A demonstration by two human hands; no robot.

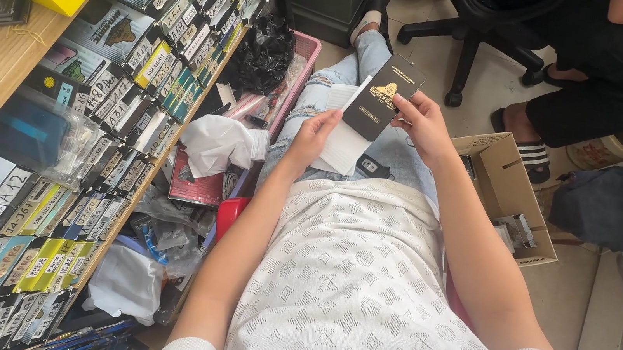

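I sit looking down over my lap. My right hand point(423, 125) grips a flat black packet point(383, 97) with gold print by its right edge. My left hand point(314, 138) holds a white sleeve or sheet point(342, 143) just under the black packet; the two overlap. Both sit above my knees in pale jeans point(338, 80). A small dark object point(371, 166) rests on my lap below the white sheet.
Shelves point(97, 135) on the left carry rows of small boxed packets. A pink basket point(304, 65) holds black bags. An open cardboard box point(508, 197) lies on the floor at right. Another person sits on an office chair point(493, 24) ahead.
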